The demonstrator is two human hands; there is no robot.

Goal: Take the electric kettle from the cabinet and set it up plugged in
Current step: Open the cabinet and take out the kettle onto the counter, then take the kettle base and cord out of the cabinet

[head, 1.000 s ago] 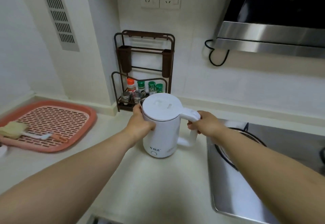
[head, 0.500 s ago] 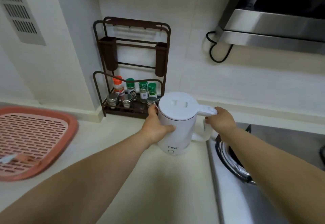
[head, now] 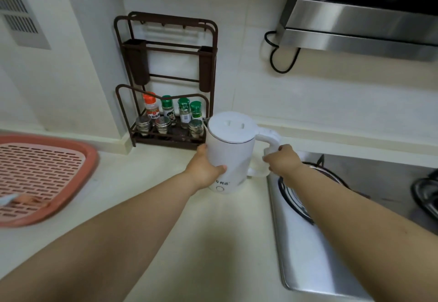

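Countertop (head: 213, 242): kettle (head: 231, 159) (both hands gripping) between spice rack (head: 166, 76) and stove (head: 308, 242).

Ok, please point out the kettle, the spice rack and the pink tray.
kettle (head: 233, 157): head view, on its white side wall.
spice rack (head: 166, 20): head view, on its top brown bar.
pink tray (head: 91, 157): head view, on its right rim.

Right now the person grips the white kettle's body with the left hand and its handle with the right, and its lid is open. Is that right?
Not quite: the head view shows the lid closed flat on the white kettle. The left hand does grip the body and the right hand the handle.
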